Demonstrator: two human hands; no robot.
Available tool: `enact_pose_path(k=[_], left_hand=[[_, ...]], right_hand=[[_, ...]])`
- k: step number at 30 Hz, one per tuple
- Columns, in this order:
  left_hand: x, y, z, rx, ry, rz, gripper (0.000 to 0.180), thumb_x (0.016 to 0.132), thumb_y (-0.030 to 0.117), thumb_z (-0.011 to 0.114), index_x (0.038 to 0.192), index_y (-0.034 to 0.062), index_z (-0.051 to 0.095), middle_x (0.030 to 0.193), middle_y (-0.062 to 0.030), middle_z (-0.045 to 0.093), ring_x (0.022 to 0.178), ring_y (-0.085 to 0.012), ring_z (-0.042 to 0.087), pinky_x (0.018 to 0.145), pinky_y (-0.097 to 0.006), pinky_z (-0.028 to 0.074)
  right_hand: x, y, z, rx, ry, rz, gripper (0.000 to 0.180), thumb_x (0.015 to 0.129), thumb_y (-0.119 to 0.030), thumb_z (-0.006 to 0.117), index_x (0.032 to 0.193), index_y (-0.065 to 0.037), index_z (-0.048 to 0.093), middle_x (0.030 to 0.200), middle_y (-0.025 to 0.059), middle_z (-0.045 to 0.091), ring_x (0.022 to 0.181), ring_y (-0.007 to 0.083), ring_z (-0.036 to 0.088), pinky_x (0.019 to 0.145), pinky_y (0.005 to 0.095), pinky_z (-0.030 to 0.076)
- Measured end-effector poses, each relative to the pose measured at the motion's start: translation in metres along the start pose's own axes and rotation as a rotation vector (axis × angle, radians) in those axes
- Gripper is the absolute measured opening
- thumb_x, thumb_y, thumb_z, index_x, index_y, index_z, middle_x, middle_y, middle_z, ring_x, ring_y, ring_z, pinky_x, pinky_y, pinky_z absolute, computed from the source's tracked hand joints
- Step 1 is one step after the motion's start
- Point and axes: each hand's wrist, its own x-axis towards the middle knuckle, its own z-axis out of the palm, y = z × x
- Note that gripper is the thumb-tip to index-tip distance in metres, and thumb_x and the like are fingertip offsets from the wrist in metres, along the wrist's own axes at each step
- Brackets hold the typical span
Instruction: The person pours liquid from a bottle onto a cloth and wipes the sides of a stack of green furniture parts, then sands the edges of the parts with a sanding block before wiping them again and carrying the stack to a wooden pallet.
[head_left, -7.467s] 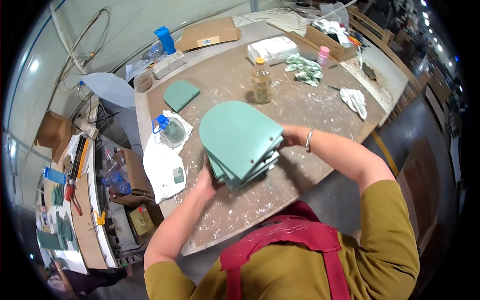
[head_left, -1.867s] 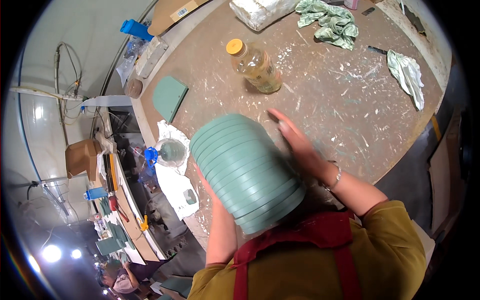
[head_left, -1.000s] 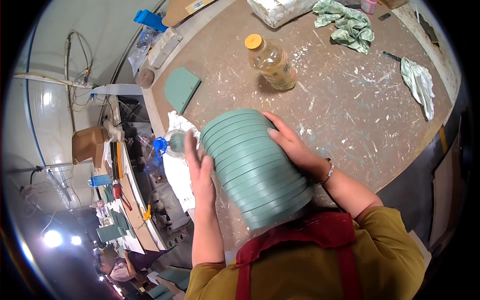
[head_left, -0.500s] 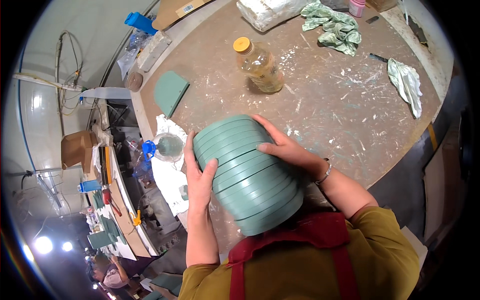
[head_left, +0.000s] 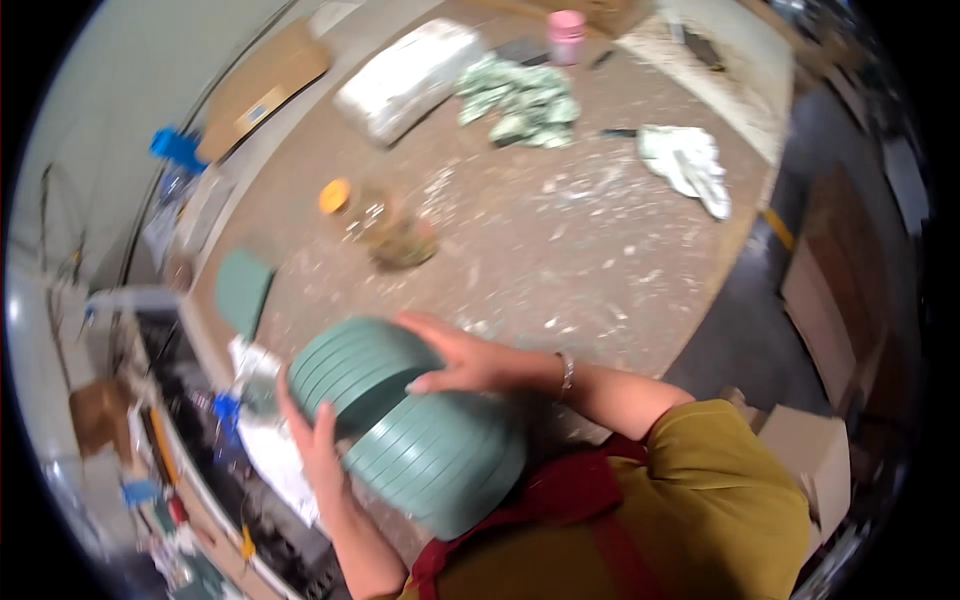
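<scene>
Holding the stack of green boards close to my chest above the desk, my left hand and right hand squeeze both sides so none slip.

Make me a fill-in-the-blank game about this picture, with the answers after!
1. Both hands hold a stack of ____-coloured rounded boards.
2. The left hand and the right hand press on ____ sides of the stack.
3. The jar on the table has a ____ lid.
4. A bracelet is on the ____ wrist.

Answers: green; opposite; orange; right
</scene>
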Motion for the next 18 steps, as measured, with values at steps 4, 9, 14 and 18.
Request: enact_pose_path(k=[4,9,14,18], left_hand=[[-0.007,-0.003,0.001,-0.056,0.076,-0.027,0.076,0.084,0.027,0.062,0.149,0.0033,0.031,0.146,-0.0175,0.037,0.133,-0.0301,0.038,0.113,-0.042,0.028],[-0.006,-0.004,0.003,0.063,0.065,-0.003,0.079,0.082,0.026,0.066,0.150,0.0033,0.031,0.145,-0.0185,0.038,0.134,-0.0306,0.036,0.114,-0.041,0.026],[-0.001,0.001,-0.002,0.031,-0.020,0.038,0.074,0.084,0.024,0.065,0.147,0.0029,0.031,0.142,-0.0183,0.038,0.130,-0.0292,0.040,0.111,-0.040,0.031],[-0.012,-0.006,-0.011,0.063,0.026,0.033,0.074,0.084,0.025,0.065,0.146,0.0025,0.032,0.140,-0.0179,0.038,0.130,-0.0287,0.039,0.110,-0.040,0.031]], right_hand=[[-0.048,-0.026,-0.084,-0.390,0.521,0.188,0.079,0.085,-0.024,0.070,0.150,-0.002,0.030,0.149,0.0230,0.037,0.139,0.0347,0.037,0.114,0.0436,0.029],[-0.158,0.013,-0.280,-1.100,1.308,0.032,0.069,0.090,-0.032,0.067,0.142,0.004,0.040,0.139,0.0227,0.050,0.133,0.0329,0.044,0.111,0.0381,0.033],[-0.220,0.083,-0.352,-0.884,1.095,0.287,0.042,0.092,-0.016,0.060,0.130,0.001,0.053,0.121,0.0152,0.063,0.112,0.0261,0.059,0.096,0.0343,0.045],[-0.129,-0.013,-0.246,-0.450,0.842,0.286,0.036,0.094,-0.012,0.058,0.128,-0.002,0.056,0.111,0.0067,0.066,0.099,0.0138,0.061,0.087,0.0282,0.048]])
